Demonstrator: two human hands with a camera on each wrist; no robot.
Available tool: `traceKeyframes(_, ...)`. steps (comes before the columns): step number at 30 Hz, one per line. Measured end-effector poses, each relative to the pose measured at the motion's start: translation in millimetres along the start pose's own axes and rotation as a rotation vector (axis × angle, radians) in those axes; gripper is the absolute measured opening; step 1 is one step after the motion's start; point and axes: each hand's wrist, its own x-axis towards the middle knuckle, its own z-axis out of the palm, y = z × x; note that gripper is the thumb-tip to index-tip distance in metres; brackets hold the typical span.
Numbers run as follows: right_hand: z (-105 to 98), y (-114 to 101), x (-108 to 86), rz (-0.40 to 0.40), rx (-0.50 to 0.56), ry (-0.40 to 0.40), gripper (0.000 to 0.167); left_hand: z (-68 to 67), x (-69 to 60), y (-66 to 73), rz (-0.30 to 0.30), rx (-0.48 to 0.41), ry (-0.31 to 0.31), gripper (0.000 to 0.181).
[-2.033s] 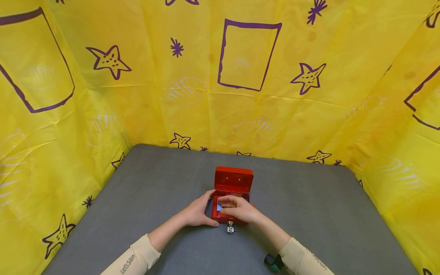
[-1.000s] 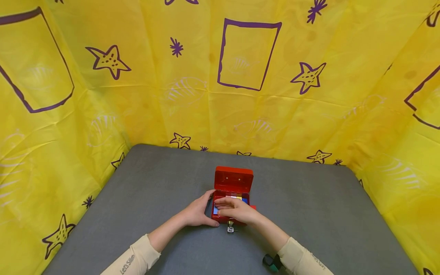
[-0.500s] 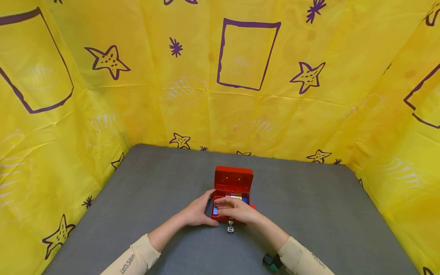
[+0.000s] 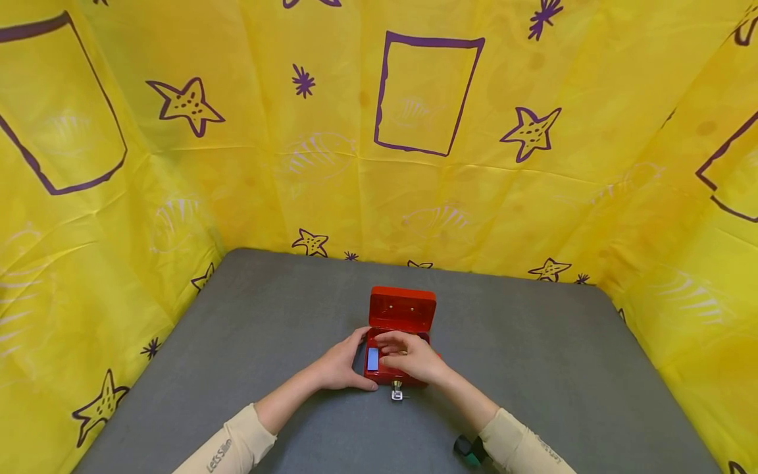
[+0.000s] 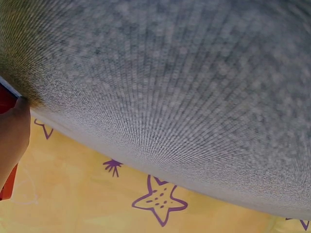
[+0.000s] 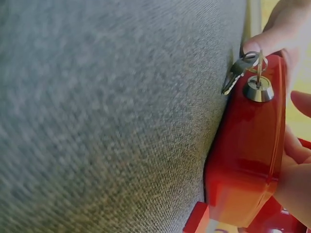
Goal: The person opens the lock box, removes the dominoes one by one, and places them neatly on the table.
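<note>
The fingers of the right hand [image 4: 411, 359] arched over the box interior, index and thumb apart at the tips. From the head view I couldn't tell whether anything was pinched beneath, because the back of the hand hid it, and the right wrist view didn't settle it either. Just left of those fingertips lay the blue block [image 4: 372, 359], in the left end of the red box [image 4: 385, 377]. Its long axis ran front to back, so I read its long right side as the one facing the thumb. Touching or barely apart, I couldn't say.

The left hand [image 4: 342, 365] gripped the box's left end from outside, thumb round the front corner, fingers at the back one. With the wall between it and the block, I judged the right hand better placed.

Farther out, the lid [image 4: 403, 309] stood raised at the back, and the keys [image 6: 238, 70] hung from the front lock [image 6: 259, 90]. A small red piece [image 6: 197, 217] showed past the right end, attached or loose I couldn't make out. Grey table [image 4: 284, 316] lay around it all.
</note>
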Motion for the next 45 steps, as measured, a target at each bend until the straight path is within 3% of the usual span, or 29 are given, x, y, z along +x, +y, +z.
traceKeyframes(11, 4, 1, 2.7, -0.113, -0.365, 0.085, 0.043, -0.1, -0.5, 0.5, 0.006, -0.002, -0.001, 0.098)
traceKeyframes(16, 5, 1, 6.3, -0.173, -0.498, 0.079, 0.044, -0.6, -0.3, 0.8, 0.004, 0.000, 0.002, 0.098)
traceKeyframes(26, 6, 0, 9.7, -0.215, -0.608, 0.033, 0.043, -0.6, 1.0, 0.1, 0.009, 0.004, 0.001, 0.099)
traceKeyframes(45, 6, 3, 12.0, -0.248, -0.663, 0.013, 0.042, -0.3, 1.0, -0.8, 0.005, 0.012, -0.002, 0.100)
